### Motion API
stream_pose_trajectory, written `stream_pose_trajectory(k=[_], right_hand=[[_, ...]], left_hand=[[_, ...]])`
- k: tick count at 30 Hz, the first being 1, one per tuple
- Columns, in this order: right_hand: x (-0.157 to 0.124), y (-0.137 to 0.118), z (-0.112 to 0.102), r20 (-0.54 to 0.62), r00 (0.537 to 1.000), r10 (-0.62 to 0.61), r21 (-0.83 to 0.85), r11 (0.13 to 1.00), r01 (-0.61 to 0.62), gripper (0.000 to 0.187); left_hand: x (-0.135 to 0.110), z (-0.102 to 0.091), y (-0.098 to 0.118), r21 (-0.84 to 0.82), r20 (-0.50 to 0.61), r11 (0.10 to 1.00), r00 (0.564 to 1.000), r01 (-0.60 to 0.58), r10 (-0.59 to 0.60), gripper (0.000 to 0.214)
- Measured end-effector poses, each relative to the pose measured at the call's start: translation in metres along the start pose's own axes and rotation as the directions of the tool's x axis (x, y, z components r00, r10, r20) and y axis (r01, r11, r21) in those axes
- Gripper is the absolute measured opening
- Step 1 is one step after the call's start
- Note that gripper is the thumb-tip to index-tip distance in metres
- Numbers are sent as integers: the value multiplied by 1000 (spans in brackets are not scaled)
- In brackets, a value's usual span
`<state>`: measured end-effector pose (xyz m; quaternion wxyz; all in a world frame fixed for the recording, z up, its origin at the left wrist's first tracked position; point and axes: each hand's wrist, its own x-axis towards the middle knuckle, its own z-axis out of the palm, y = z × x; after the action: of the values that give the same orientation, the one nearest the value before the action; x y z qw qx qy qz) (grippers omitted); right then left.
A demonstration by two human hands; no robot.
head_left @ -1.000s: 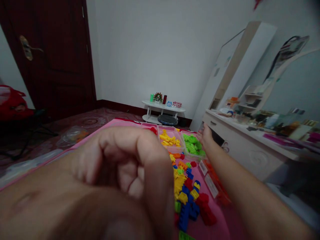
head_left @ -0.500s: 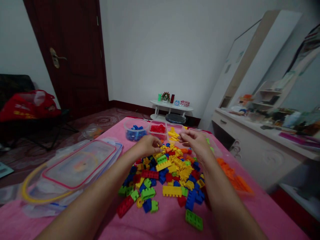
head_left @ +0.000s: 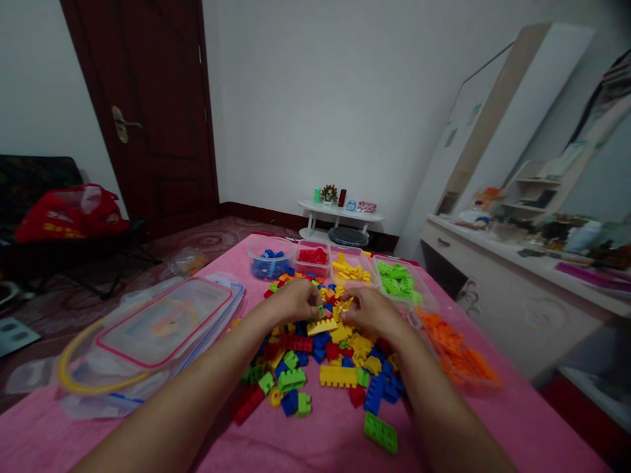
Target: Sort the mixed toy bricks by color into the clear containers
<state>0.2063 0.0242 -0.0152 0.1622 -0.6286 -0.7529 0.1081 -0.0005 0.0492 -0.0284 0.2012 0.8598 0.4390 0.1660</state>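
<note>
My left hand (head_left: 296,302) is over the pile, its fingers curled down. A green building block (head_left: 321,313) shows at its fingertips, but whether the hand grips it is hidden. Facing it, my right hand (head_left: 371,310) is closed, thumb and fingers around a yellow building block (head_left: 346,305). Below and between both hands spreads a heap of mixed toy bricks in red, blue, green and yellow. A long yellow brick (head_left: 338,376) and a flat green brick (head_left: 380,432) lie at its near side.
Behind the heap stand a round tub of blue bricks (head_left: 270,268) and boxes with red bricks (head_left: 313,256), yellow bricks (head_left: 350,268) and green bricks (head_left: 398,281). An orange-brick box (head_left: 461,358) is at right. Stacked lids (head_left: 167,322) lie left on the pink cloth (head_left: 315,447).
Both hands have lowered into the pile. My right hand has moved slightly left and closed on a yellow block, uncovering the green-brick box. The view has shifted slightly.
</note>
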Motion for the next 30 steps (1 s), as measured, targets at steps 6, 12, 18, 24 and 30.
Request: stream_pose_trajectory(k=[6, 12, 18, 24, 30], right_hand=[[-11, 16, -40, 134, 983, -125, -17, 992, 128, 40], [-18, 9, -34, 428, 903, 17, -233, 968, 92, 54], [-19, -2, -22, 376, 926, 16, -344, 931, 124, 28], [-14, 10, -34, 329, 929, -168, 138, 982, 128, 23], [-12, -5, -28, 42, 996, -84, 692, 721, 32, 32]], left_hand=[[-12, -37, 0, 145, 9, 989, 1000, 7, -8, 38], [-15, -25, 20, 169, 128, 981, 989, -96, 75, 37], [-12, -1, 32, 334, 71, 942, 997, -39, 17, 24], [-10, -15, 21, 101, 100, 995, 995, -6, -4, 21], [-14, -3, 34, 210, 91, 977, 996, -30, 11, 27]])
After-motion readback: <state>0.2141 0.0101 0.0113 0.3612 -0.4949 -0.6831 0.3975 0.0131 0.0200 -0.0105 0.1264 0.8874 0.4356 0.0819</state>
